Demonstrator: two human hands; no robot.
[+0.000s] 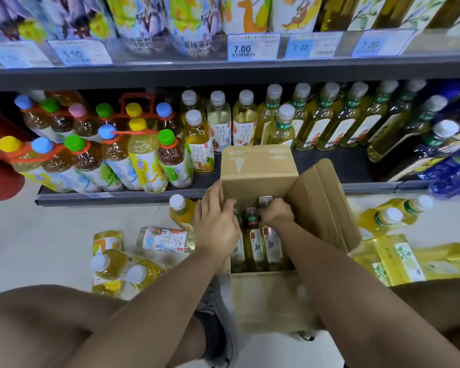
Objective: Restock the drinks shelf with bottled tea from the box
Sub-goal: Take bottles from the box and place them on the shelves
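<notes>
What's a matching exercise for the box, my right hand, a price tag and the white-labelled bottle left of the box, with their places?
1 box
2 right hand
3 price tag
4 white-labelled bottle

a lying on the floor
b on the upper shelf edge
c open, in front of the lower shelf
d gripping a boxed bottle

Pairs: 1-c, 2-d, 3-b, 4-a

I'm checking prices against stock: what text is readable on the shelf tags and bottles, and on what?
"7.00": middle price tag, upper shelf edge.
"7 00": next tag to its right.
"7.00", faint: far-right tag.
"5.50": left price tag.
"茶π": white-capped bottle, on its label.
"东方树叶": green neck band.
The tags' small print: too blurred.
</notes>
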